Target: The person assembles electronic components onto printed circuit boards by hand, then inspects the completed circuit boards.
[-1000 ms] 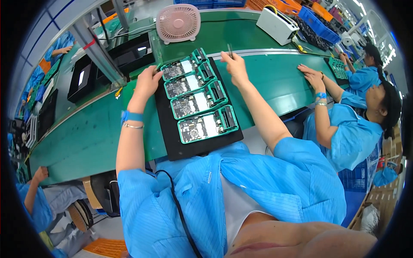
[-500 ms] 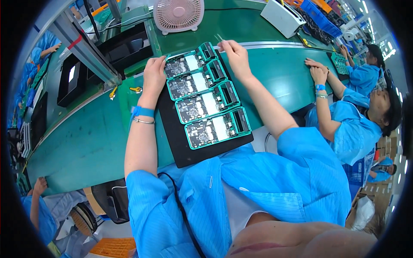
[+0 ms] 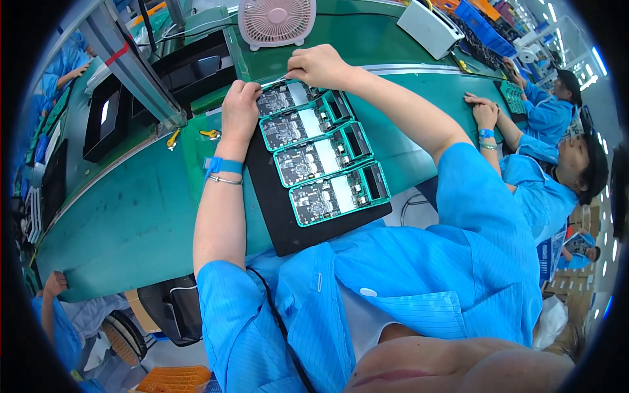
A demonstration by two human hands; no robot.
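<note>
Several green-rimmed device housings with bare circuit boards lie in a row on a black mat [image 3: 298,242]. The farthest housing [image 3: 278,99] is partly covered by my hands; the nearest housing [image 3: 321,200] shows fully. My left hand [image 3: 240,112] is closed at the far left corner of the farthest housing, fingertips pressed together; what they pinch is too small to make out. Above that housing's far edge, my right hand [image 3: 321,67] grips thin metal tweezers [image 3: 278,80], whose tips point left toward my left fingertips.
A pink fan [image 3: 276,23] stands beyond the housings, and a white box-shaped device [image 3: 429,29] is at the far right. Black trays [image 3: 108,124] and a metal post [image 3: 134,69] stand to the left. Yellow-handled parts [image 3: 173,139] lie near it. A co-worker's hands [image 3: 483,108] rest at right.
My right hand has swung left with the tweezers, from right of the farthest housing to above it, near my left hand. My left hand stays by the corner.
</note>
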